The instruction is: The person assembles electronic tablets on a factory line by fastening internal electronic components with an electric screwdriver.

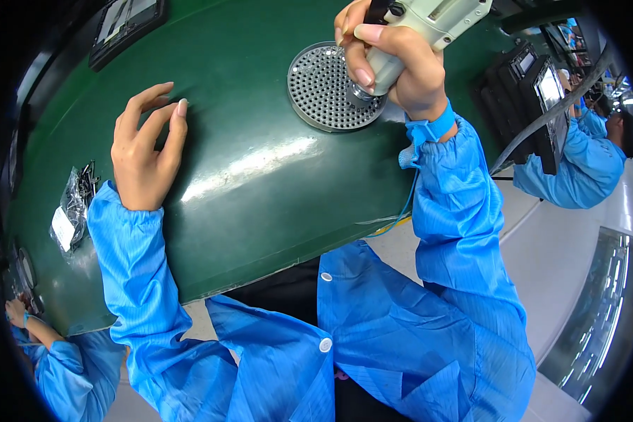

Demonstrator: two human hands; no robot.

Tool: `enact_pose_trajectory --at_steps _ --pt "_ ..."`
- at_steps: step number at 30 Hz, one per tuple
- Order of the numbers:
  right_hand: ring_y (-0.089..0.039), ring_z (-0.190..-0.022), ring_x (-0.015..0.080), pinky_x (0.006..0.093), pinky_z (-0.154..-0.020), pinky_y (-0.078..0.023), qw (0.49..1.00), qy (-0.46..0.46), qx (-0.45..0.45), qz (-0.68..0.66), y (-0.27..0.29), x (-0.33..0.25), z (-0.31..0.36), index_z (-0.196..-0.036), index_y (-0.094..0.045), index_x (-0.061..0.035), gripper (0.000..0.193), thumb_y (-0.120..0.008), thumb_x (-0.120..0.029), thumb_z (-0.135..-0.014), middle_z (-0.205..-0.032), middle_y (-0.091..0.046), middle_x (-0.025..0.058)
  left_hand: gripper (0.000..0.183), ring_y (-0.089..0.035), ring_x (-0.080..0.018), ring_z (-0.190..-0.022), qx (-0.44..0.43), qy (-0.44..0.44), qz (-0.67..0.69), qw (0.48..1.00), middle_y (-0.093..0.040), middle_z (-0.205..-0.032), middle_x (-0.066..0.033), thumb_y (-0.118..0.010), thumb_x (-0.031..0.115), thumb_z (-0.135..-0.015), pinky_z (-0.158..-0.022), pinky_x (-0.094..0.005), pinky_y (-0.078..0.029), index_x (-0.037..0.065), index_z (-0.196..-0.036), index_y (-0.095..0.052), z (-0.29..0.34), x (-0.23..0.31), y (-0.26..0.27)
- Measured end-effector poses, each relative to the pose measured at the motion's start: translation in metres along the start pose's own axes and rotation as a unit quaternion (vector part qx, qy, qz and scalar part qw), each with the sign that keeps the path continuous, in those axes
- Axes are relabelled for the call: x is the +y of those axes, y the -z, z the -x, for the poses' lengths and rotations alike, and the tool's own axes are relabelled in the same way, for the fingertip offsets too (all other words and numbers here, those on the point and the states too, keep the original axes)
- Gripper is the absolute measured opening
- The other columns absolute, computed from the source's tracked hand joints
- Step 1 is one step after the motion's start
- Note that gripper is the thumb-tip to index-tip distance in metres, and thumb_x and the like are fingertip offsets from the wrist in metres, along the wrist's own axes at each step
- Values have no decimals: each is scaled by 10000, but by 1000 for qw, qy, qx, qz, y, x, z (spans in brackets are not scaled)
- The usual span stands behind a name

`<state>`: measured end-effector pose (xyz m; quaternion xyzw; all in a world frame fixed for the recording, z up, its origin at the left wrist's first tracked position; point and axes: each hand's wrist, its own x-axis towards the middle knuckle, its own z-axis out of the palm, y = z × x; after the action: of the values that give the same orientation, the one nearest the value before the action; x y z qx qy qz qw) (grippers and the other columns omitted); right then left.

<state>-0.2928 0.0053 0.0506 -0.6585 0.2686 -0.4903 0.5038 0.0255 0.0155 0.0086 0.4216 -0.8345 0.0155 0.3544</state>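
My right hand (pixel 413 74) is wrapped round a pale grey electric screwdriver (pixel 439 20), which leans down and to the left. Its metal nose is over the right part of a round metal tray (pixel 315 88) full of small holes; the bit's tip cannot be made out. A blue wrist strap (pixel 432 128) circles my right wrist, with a thin blue cord hanging from it. To the left, my left hand (pixel 142 158) is open over the green mat, its fingers loosely bent with nothing between them. Beside its sleeve lies a clear plastic bag (pixel 69 211) with a white label and dark screws at its mouth.
A green mat (pixel 260 232) covers the bench. A dark framed panel (pixel 125 28) lies at the far left. Several black framed units (pixel 524 98) are stacked at the right, with a grey cable (pixel 563 109) crossing before them. Co-workers in blue sit at lower left and right.
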Motion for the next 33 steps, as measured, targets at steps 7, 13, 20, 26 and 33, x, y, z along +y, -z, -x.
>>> enact_pose_trajectory --at_steps 7,13,20,26,33 --pt "-454 -495 130 249 -619 -431 998 43 11 54 -5 -1 -1 -919 -547 39 218 -456 -157 -894 -568 -520 94 77 -677 -224 -901 9 23 12 1000 -685 -1084 -97 -733 69 -853 -805 -342 -527 -6 -852 -716 1 2 0" --pt "-541 -456 122 265 -435 -434 994 27 105 9 -21 -9 2 -921 -668 99 225 -621 -102 -831 -577 -586 85 188 -661 -235 -924 14 4 -2 1000 -680 -1085 -91 -722 74 -860 -832 -339 -515 44 -1045 -734 0 6 3" --pt "-538 -457 140 325 -656 -545 992 33 114 -46 -10 -14 -6 -937 -657 119 262 -601 -120 -846 -536 -553 79 229 -692 -227 -886 87 19 69 994 -694 -1023 -125 -687 113 -916 -803 -310 -537 41 -1132 -705 -29 -4 -16" --pt "-518 -475 132 285 -566 -492 986 6 112 -119 -16 -19 -10 -989 -637 92 241 -605 -96 -843 -685 -603 112 717 -700 -252 -921 44 256 153 954 -709 -1019 -187 -683 626 -825 -817 -342 -547 -44 -1079 -674 -164 -109 -92" --pt "-558 -531 105 251 -485 -451 982 -3 155 -112 -13 -17 -3 -1002 -627 50 186 -645 -42 -842 -847 -651 123 1187 -494 -410 -1312 -218 367 -17 904 -462 -1446 -285 -537 908 -665 -1100 -429 -389 -65 -1345 -545 -287 -77 -197"
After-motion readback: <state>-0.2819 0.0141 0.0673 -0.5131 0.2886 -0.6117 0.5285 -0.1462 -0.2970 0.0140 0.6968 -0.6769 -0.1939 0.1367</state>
